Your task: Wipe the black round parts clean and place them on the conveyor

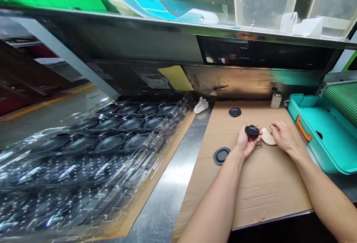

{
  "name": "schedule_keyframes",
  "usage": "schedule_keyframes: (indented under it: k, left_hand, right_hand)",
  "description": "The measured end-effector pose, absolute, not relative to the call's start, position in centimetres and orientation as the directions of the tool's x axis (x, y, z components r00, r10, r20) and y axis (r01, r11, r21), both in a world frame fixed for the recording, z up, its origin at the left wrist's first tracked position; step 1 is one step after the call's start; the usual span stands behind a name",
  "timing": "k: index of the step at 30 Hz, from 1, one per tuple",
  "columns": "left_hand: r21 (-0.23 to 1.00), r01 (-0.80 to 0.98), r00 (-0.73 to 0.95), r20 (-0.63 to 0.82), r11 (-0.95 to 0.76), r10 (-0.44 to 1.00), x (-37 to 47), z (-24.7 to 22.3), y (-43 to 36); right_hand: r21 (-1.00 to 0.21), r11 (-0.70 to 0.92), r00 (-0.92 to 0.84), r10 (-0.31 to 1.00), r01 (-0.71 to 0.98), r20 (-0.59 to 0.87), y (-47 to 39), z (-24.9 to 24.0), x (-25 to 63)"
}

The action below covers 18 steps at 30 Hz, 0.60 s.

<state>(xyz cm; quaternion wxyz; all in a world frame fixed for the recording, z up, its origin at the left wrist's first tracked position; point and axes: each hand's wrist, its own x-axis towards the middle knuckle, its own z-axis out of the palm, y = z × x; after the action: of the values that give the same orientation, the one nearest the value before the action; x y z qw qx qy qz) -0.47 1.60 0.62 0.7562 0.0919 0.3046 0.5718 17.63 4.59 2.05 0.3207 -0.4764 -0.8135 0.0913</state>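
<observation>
My left hand point(246, 142) holds a small black oval part point(252, 130) between thumb and fingers, above the cardboard sheet point(267, 183). Just right of it, my right hand point(282, 136) has its fingers bent together at the edge of a round cream-coloured pad point(268, 137); whether anything small is pinched in them cannot be made out. A black ring-like disc point(221, 156) lies on the cardboard left of my left forearm. Farther back lies a smaller black disc point(235, 112).
Clear plastic trays point(111, 142) with black round parts fill the left side. A teal bin point(329, 142) with an orange handle stands at the right. A small bottle point(276, 100) and crumpled white material point(201, 105) sit at the back, beneath a metal shelf point(178, 27).
</observation>
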Motion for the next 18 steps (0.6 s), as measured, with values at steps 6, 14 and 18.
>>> schedule_keyframes:
  k: [6,14,18]
  left_hand:
    - [0.753,-0.555,0.17,-0.313,0.353,0.934,1.2,0.1,1.0]
    - [0.889,-0.369,0.089,-0.256,0.27,0.963,2.1,0.1,0.5]
    - [0.927,-0.293,0.043,-0.23,0.232,0.972,2.3,0.0,0.4]
  right_hand:
    - [-0.468,0.642,-0.474,0.765,0.607,0.435,3.5,1.8,16.5]
    - [-0.369,0.631,-0.524,0.775,0.682,0.354,3.5,1.7,16.7]
    - [-0.292,0.618,-0.528,0.781,0.73,0.334,3.3,1.9,16.6]
